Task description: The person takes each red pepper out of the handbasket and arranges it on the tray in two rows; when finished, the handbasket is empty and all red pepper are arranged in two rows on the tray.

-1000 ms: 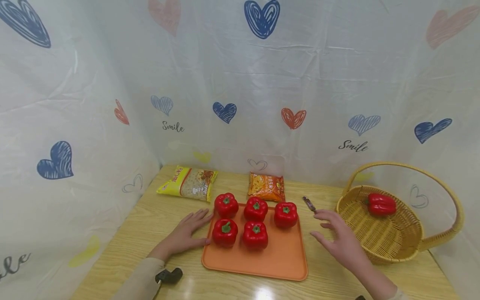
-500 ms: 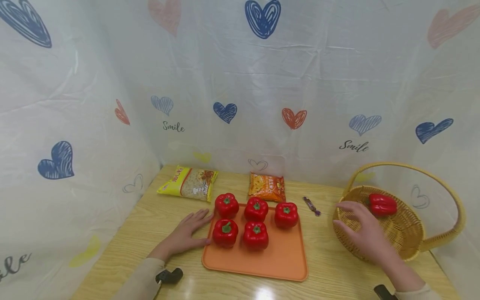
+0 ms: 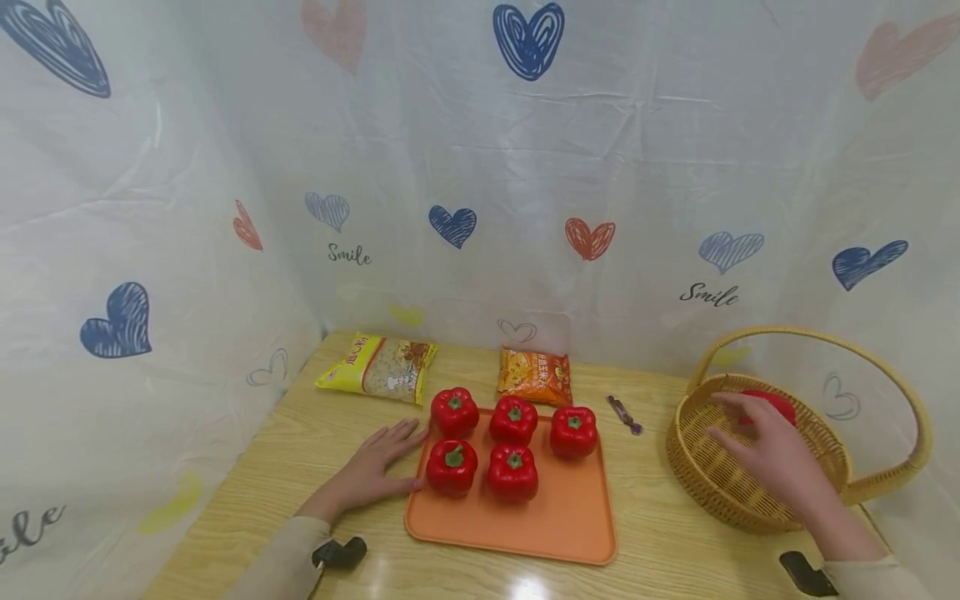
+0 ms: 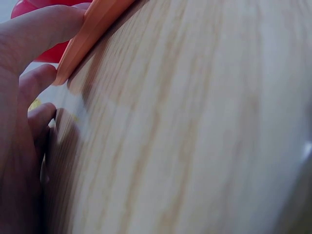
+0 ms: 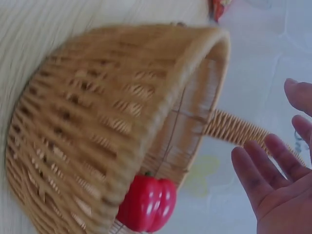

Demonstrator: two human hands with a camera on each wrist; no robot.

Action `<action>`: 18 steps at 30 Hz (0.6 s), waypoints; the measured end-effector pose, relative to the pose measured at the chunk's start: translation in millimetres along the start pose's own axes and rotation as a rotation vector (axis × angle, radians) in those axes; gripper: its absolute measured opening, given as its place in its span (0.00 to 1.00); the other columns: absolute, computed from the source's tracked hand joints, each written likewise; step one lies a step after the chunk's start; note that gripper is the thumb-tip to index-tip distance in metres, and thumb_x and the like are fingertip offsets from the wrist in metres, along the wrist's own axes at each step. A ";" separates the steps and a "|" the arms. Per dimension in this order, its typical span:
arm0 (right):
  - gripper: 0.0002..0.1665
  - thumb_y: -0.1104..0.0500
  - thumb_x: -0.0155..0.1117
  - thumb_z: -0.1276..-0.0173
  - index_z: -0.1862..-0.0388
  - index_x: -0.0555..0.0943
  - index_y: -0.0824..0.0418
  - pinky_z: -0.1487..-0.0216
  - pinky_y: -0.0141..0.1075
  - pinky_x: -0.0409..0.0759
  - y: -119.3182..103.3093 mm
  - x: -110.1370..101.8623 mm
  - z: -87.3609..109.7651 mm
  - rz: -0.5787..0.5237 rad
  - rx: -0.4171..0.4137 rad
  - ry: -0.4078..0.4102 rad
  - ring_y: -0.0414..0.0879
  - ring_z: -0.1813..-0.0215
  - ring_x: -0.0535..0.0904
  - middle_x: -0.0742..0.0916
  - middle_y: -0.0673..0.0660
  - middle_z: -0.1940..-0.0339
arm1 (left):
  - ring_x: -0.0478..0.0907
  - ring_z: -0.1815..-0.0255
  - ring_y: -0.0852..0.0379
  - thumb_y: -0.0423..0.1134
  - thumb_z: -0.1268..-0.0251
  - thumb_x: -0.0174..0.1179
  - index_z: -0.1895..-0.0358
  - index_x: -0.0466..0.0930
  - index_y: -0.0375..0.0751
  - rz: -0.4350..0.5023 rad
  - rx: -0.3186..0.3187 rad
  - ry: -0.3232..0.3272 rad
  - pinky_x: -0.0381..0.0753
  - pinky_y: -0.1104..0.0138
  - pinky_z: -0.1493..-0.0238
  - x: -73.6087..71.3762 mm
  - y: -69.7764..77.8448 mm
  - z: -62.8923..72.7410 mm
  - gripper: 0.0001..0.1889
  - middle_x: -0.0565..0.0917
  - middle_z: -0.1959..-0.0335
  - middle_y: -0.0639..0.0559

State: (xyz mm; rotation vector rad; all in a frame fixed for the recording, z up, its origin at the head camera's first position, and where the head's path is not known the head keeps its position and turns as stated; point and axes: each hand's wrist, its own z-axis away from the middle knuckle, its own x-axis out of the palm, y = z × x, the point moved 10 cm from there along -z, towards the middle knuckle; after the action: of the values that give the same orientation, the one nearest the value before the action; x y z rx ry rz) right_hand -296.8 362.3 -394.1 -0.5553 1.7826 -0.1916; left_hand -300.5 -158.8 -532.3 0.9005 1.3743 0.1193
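My left hand lies on the table at the left edge of the orange tray, its fingers extended and touching the tray's rim. On that tray stand several red bell peppers with green stems, in two rows. Over the wicker basket hovers my right hand, holding nothing, fingers loosely bent and apart. Inside the basket lies one red bell pepper; the hand partly hides it in the head view. The right wrist view shows the right hand's fingers apart from the pepper.
A yellow bag and an orange snack packet lie along the table's back. Between tray and basket is a small purple-wrapped candy. The basket's tall handle arches over its right side. A heart-printed curtain surrounds the table.
My right hand has moved right, from beside the wrapped candy to above the basket, where it now covers part of the pepper. The left hand has stayed at the tray.
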 end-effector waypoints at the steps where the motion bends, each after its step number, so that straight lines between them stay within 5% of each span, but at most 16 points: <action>1: 0.32 0.51 0.72 0.31 0.34 0.75 0.63 0.50 0.64 0.81 3.2 -1.0 -1.1 0.000 0.002 -0.001 0.67 0.47 0.80 0.79 0.68 0.42 | 0.48 0.17 0.42 0.64 0.38 0.65 0.22 0.65 0.49 0.002 0.000 0.000 0.42 0.44 0.20 0.1 -0.2 0.1 0.44 0.59 0.19 0.44; 18: 0.39 0.48 0.71 0.31 0.29 0.69 0.66 0.49 0.78 0.69 54.7 -11.5 -28.3 0.070 0.085 -0.097 0.80 0.41 0.67 0.69 0.81 0.37 | 0.49 0.18 0.40 0.64 0.37 0.65 0.22 0.66 0.48 -0.001 0.014 0.015 0.43 0.42 0.21 0.0 2.1 0.3 0.43 0.60 0.20 0.42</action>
State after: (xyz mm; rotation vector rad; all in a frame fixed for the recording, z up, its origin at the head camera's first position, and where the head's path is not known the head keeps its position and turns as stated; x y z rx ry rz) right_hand -336.1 410.9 -398.3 -0.4331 1.6888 -0.1880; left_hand -299.4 -157.5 -531.1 0.9116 1.3907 0.1157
